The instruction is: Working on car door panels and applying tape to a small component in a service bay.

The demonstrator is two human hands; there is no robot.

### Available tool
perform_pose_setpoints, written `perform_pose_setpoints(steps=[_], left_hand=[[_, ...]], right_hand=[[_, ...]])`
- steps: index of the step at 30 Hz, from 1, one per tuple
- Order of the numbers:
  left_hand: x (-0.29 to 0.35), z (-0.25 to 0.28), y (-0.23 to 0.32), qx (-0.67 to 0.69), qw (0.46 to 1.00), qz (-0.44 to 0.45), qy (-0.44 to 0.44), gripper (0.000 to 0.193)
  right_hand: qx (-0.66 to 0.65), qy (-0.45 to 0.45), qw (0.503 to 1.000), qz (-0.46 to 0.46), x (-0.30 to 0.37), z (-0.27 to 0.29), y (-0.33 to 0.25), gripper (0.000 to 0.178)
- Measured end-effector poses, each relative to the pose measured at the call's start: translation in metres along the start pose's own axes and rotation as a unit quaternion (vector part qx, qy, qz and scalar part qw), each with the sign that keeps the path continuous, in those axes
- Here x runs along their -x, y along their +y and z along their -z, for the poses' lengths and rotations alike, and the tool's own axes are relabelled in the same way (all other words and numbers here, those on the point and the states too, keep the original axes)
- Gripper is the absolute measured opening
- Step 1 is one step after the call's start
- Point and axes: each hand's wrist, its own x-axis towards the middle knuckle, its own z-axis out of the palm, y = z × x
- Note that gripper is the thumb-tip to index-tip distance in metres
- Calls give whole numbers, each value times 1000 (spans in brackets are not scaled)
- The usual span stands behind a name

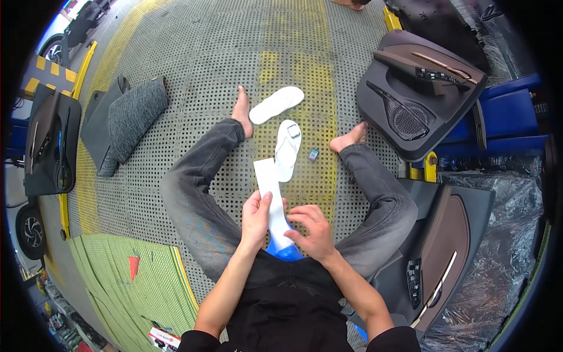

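A long, narrow white strip (265, 176) lies lengthwise between my thighs; I cannot tell its material. My left hand (254, 218) is closed on the strip's left edge, thumb on top. At the strip's lower right is my right hand (315, 232), its bent fingers and thumb apart, the tips at or just beside the edge. A blue thing (285, 253) shows under the strip's near end, mostly hidden. Past the far end lie two white flip-flops (277, 104), the nearer bearing a small dark-framed square piece (294, 131). A small blue box (314, 154) sits right of them.
My bare feet rest on the perforated floor mat (211, 64). Car door panels (419, 94) stand at the right and left, another (440, 246) lies near right. Grey carpet pieces (138, 117) are at left. A green woven mat (126, 276) holds a red piece (134, 267).
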Motion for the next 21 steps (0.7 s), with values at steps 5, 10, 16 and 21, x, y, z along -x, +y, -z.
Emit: perform_pose_setpoints(steps=[5, 10, 16, 21], left_hand=[[7, -9, 4, -173, 982, -59, -55, 22], [24, -4, 5, -305, 944, -50, -113, 25], [23, -12, 13, -279, 953, -60, -101, 10], [17, -6, 7, -275, 953, -88, -87, 15]], right_hand=[[-160, 103, 966, -176, -22, 15, 12, 23], [-457, 39, 859, -228, -24, -1, 27, 31], [-281, 32, 941, -186, -15, 5, 19, 26], [10, 85, 996, -7, -14, 9, 14, 23]])
